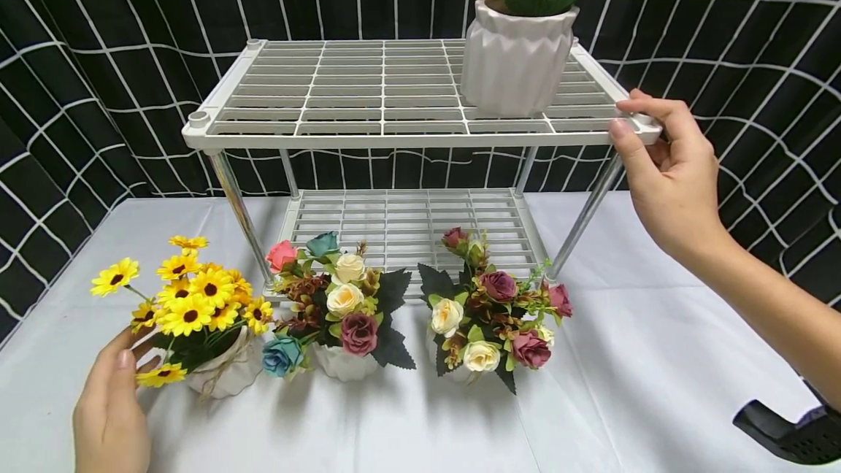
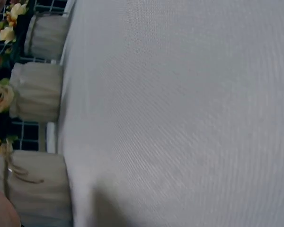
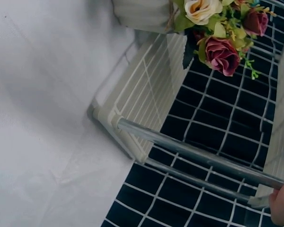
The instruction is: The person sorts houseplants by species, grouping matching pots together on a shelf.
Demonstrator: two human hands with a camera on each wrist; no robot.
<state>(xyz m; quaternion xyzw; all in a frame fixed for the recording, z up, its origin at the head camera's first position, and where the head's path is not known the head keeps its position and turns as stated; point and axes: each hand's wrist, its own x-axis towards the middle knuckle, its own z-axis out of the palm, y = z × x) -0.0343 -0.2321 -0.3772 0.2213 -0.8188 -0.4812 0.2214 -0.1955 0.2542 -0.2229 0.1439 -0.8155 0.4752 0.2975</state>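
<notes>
I thought the loose-fingered left hand at eight o'clock should cup the flowerpot low; the right hand gripped the shelf at two.

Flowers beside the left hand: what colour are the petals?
The petals are bright yellow, seen best in the head view.

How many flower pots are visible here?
4: one pot on the upper shelf; on the table, a left pot near the left hand, a middle pot, and a right pot.
</notes>
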